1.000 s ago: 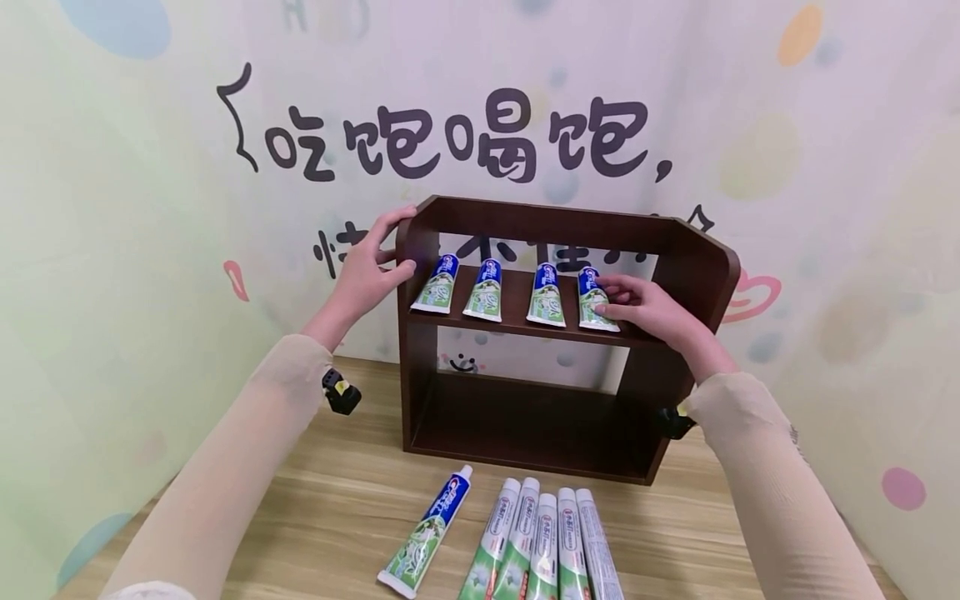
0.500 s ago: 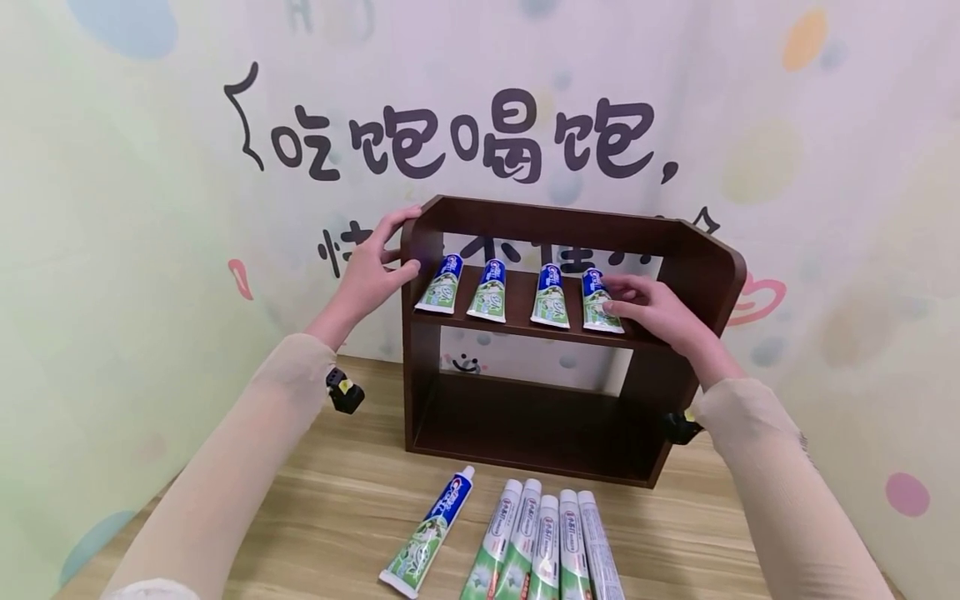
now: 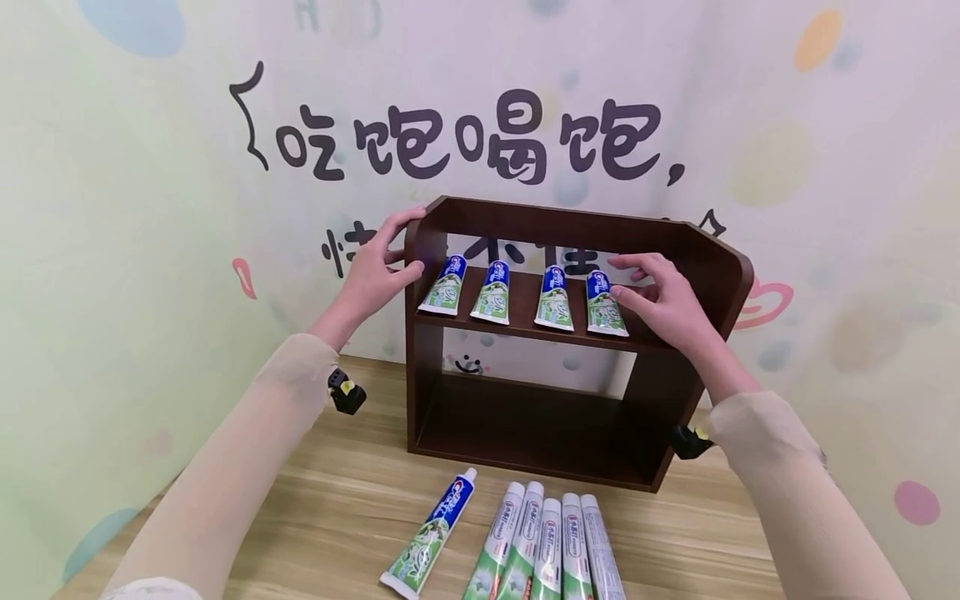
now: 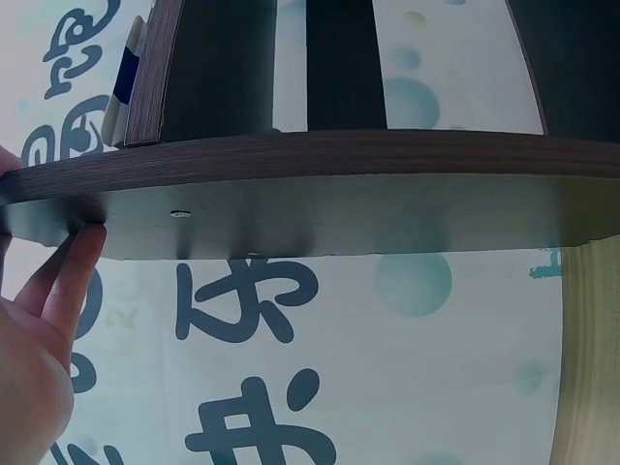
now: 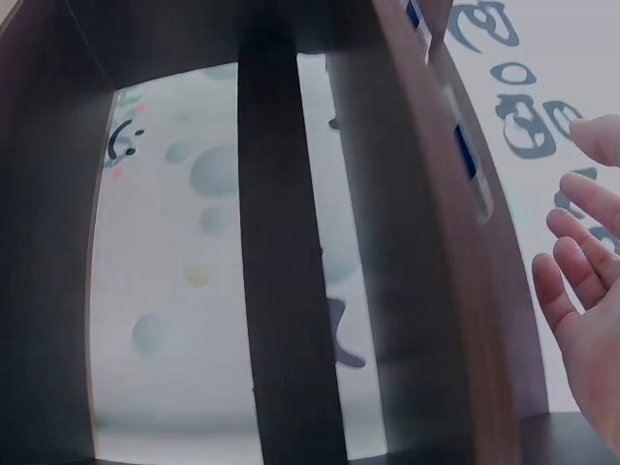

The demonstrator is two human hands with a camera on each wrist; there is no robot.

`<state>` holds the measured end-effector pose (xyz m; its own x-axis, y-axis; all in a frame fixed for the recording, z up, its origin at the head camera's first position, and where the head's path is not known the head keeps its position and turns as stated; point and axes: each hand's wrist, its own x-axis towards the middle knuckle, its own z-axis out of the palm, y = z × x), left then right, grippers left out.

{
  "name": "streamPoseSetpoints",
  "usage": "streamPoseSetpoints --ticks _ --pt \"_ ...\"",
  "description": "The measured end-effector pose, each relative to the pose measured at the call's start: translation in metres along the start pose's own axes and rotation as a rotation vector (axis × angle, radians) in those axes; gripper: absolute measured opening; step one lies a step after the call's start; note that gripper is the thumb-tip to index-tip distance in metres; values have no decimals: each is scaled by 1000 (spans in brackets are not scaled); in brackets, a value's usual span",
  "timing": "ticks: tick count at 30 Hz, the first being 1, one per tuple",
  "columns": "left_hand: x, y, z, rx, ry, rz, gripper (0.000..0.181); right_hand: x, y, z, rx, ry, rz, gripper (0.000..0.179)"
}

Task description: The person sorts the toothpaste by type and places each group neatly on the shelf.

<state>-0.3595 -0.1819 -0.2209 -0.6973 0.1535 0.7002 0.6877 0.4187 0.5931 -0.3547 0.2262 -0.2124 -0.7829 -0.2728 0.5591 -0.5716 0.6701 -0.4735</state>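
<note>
My left hand (image 3: 373, 271) grips the left side panel of a dark brown wooden shelf rack (image 3: 555, 223), thumb at its front edge. In the left wrist view its fingers (image 4: 76, 276) press the panel's outer face. Several blue-and-green toothpaste tubes lie in a row on the upper shelf, caps toward the back. Beside the rightmost toothpaste tube (image 3: 604, 307), my right hand (image 3: 667, 304) is raised with thumb and fingers spread apart, holding nothing. The right wrist view shows that hand (image 5: 596, 339) with loosely bent fingers, above the shelf board.
On the wooden table (image 3: 330, 500) before the rack lies another blue-and-green toothpaste tube (image 3: 429, 535). To its right, several white-and-green toothpaste tubes (image 3: 549, 546) lie side by side. A printed curtain (image 3: 825, 208) hangs behind the rack.
My right hand has let go of the rightmost toothpaste tube and lifted slightly up and to the right, fingers spreading. The left hand keeps its grip on the rack.
</note>
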Motion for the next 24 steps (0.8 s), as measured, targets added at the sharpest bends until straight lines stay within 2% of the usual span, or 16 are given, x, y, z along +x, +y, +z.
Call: streamPoseSetpoints --ticks 13,24 --pt "0 0 0 8 6 3 63 -14 -29 0 6 38 -126 45" --pt "0 1 0 -2 5 -5 63 -24 -48 9 4 20 -243 47"
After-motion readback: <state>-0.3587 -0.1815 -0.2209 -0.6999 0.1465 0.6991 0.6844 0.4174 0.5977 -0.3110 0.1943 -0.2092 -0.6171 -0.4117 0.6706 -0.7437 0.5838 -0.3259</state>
